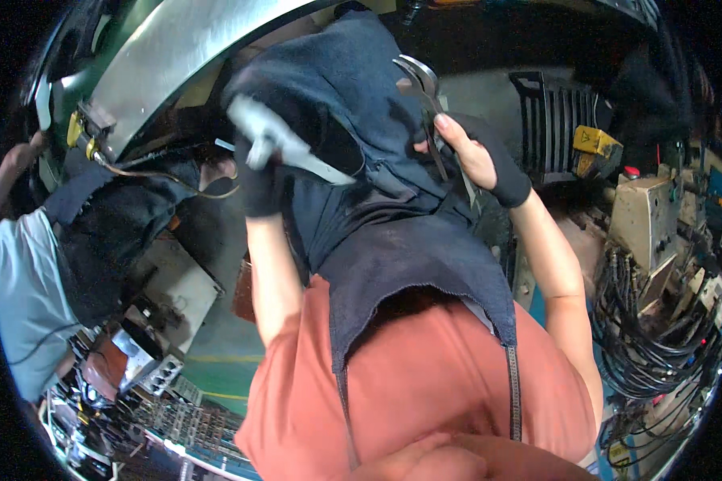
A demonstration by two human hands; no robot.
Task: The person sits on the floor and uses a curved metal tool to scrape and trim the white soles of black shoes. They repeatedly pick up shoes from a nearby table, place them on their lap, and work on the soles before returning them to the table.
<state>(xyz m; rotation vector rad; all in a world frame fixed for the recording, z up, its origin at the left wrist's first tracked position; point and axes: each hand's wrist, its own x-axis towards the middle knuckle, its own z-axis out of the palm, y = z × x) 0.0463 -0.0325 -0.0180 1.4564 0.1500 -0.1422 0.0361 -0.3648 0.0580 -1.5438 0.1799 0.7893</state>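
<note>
My left hand (261, 188), in a dark fingerless glove, is closed on a light grey tool (273, 132) with a branching, gun-like shape. Motion blurs the tool, so its exact kind does not show. It is held above my lap, over the dark apron (417, 252). On the other side, my right hand (481, 164), gloved the same way, grips shiny long-stemmed metal cutlery (421, 76) with rounded, spoon- or fork-like heads at the top. The thumb presses along the stem, and thin metal strips stick out below the palm. The two hands are apart.
A large curved metal panel (176, 60) spans the upper left, beside a yellow-and-grey fitting (80, 132) with a hose. A person in a light blue shirt (28, 297) is at the left. Rightward are a black slatted grate (545, 124), a yellow block (595, 151), a control box (646, 216) and bundled black cables (642, 337).
</note>
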